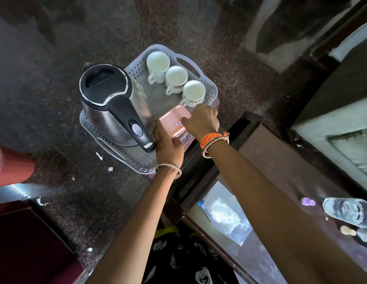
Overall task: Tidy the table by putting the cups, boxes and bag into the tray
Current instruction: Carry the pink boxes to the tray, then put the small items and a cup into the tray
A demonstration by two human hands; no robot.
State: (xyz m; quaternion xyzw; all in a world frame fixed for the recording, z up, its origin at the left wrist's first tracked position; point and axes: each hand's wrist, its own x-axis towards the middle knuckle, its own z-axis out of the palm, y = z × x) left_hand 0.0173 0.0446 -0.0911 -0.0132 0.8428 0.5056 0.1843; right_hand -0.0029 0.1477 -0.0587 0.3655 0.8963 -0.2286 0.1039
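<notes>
A pale perforated plastic tray (137, 67) sits at the table's end. Three white cups (158, 62) (176, 76) (193, 92) stand in a row along its right side. A pink-lidded box (171, 119) lies at the tray's near right corner. My left hand (168, 144) grips the box's near left edge, beside the kettle handle. On the box's right side my right hand (202, 119) holds the lid, fingers curled over it. A clear plastic bag (223, 216) lies on the table by my right forearm.
A steel kettle (114, 103) with a black lid and handle fills the tray's left half. A drinking glass (348, 212) lies on the table at far right with small items near it. A red object (12, 167) stands on the speckled floor at left.
</notes>
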